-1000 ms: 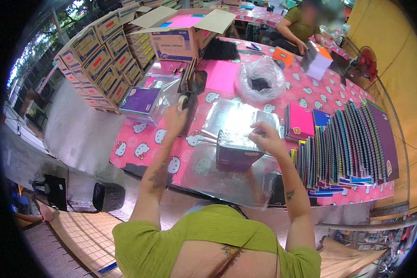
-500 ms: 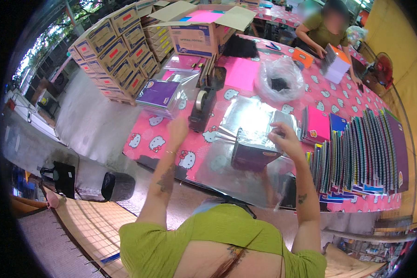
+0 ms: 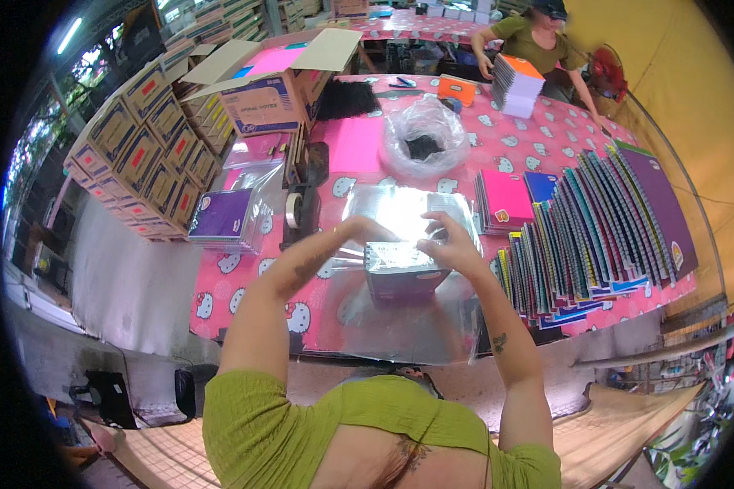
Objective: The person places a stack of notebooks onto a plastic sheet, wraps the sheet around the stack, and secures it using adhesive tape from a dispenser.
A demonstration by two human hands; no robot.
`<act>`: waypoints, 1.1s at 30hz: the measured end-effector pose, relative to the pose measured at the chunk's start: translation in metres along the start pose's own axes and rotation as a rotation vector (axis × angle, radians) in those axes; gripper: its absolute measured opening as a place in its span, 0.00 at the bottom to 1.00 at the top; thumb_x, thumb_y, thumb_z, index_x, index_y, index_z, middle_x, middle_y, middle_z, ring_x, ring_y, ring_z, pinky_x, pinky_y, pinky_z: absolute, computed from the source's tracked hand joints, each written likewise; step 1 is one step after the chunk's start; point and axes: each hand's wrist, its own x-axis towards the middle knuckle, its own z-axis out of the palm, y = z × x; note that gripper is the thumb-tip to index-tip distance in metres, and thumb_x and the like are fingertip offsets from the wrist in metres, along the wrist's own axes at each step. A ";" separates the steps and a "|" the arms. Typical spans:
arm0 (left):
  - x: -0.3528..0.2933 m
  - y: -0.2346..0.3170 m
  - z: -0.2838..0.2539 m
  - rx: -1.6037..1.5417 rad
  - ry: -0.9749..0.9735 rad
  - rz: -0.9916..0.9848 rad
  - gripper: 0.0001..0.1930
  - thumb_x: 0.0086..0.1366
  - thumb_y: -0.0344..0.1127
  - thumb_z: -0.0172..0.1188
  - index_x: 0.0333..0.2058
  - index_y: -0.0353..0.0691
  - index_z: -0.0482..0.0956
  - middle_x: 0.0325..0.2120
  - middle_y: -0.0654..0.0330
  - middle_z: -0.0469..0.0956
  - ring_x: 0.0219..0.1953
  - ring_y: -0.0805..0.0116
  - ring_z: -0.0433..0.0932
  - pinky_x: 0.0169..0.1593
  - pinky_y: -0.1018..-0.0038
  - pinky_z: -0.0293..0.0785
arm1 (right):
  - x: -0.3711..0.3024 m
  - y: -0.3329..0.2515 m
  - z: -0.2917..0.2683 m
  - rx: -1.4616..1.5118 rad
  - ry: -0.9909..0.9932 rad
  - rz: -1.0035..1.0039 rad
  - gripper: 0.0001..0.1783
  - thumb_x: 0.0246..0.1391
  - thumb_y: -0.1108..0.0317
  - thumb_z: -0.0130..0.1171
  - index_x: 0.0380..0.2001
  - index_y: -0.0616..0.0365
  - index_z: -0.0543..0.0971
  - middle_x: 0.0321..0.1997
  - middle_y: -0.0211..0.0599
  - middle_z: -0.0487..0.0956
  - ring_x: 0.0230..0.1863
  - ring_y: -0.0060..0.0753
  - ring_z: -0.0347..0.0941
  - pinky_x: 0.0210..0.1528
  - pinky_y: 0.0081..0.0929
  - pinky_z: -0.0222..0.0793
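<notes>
A stack of dark-covered spiral notebooks [image 3: 400,279] sits in front of me, wrapped at least partly in shiny clear plastic film [image 3: 367,326] that also spreads beneath it. My left hand [image 3: 364,231] reaches across to the stack's far left edge; its fingertips blend into the glare on the film, so what they hold, if anything, is unclear. At the far right corner of the stack is my right hand [image 3: 453,244], its thumb and forefinger apart and touching the wrapped top. A black tape dispenser [image 3: 299,216] stands left of my left hand.
Leaning spiral notebooks [image 3: 587,236] fill the table's right side, beside a pink notebook pile [image 3: 506,198]. A purple notebook pile [image 3: 222,216] lies at the left. Behind are a clear plastic bag [image 3: 424,134], an open carton [image 3: 261,106] and stacked cartons [image 3: 143,155]. A co-worker [image 3: 538,45] handles orange-covered notebooks.
My left hand has moved from beside the tape dispenser rightward onto the wrapped stack. My right hand has come down to the stack's corner, its fingers parting. The whole view has shifted.
</notes>
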 end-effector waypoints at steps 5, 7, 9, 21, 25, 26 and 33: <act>-0.077 -0.003 0.041 -0.339 0.329 0.407 0.43 0.60 0.36 0.66 0.69 0.42 0.50 0.65 0.52 0.57 0.66 0.62 0.58 0.63 0.63 0.63 | -0.030 0.029 -0.009 0.436 0.106 -0.117 0.59 0.40 0.56 0.75 0.71 0.52 0.50 0.71 0.44 0.58 0.71 0.47 0.56 0.69 0.40 0.56; -0.109 -0.066 0.076 -0.257 0.408 0.569 0.58 0.52 0.31 0.70 0.72 0.49 0.36 0.72 0.51 0.41 0.73 0.56 0.46 0.67 0.57 0.58 | -0.046 0.080 0.000 0.114 0.142 -0.192 0.64 0.33 0.53 0.80 0.71 0.56 0.53 0.67 0.46 0.65 0.68 0.44 0.61 0.69 0.40 0.56; -0.082 -0.034 0.156 -0.190 0.760 0.373 0.57 0.49 0.34 0.74 0.71 0.46 0.43 0.70 0.51 0.48 0.70 0.57 0.51 0.68 0.62 0.56 | -0.048 0.109 0.018 0.118 0.147 0.019 0.62 0.35 0.57 0.80 0.70 0.59 0.54 0.63 0.47 0.68 0.66 0.41 0.63 0.66 0.39 0.60; -0.296 -0.007 0.053 -0.668 1.965 0.874 0.42 0.51 0.36 0.75 0.59 0.29 0.60 0.47 0.51 0.74 0.46 0.63 0.77 0.48 0.69 0.76 | -0.123 -0.112 -0.014 -0.278 0.323 -0.512 0.43 0.52 0.38 0.62 0.63 0.55 0.66 0.70 0.45 0.59 0.68 0.47 0.59 0.65 0.44 0.56; -0.305 -0.080 -0.031 -1.025 2.283 0.757 0.45 0.51 0.40 0.75 0.59 0.25 0.57 0.52 0.44 0.70 0.49 0.58 0.75 0.51 0.66 0.75 | -0.180 -0.149 -0.055 -0.436 0.566 -0.658 0.41 0.55 0.39 0.58 0.62 0.57 0.67 0.69 0.55 0.59 0.66 0.46 0.61 0.66 0.46 0.57; -0.290 -0.077 -0.052 -1.115 2.321 0.680 0.45 0.51 0.41 0.75 0.59 0.24 0.57 0.53 0.42 0.69 0.49 0.57 0.74 0.52 0.65 0.75 | -0.197 -0.160 -0.070 -0.486 0.638 -0.707 0.39 0.57 0.40 0.57 0.62 0.57 0.67 0.69 0.56 0.58 0.67 0.46 0.61 0.67 0.47 0.57; -0.309 -0.109 -0.066 -0.989 2.429 0.344 0.41 0.50 0.44 0.73 0.54 0.19 0.65 0.52 0.38 0.72 0.50 0.50 0.76 0.55 0.62 0.72 | -0.257 -0.185 -0.180 -0.916 0.915 -0.580 0.36 0.62 0.45 0.51 0.65 0.57 0.64 0.71 0.50 0.59 0.71 0.46 0.56 0.71 0.49 0.50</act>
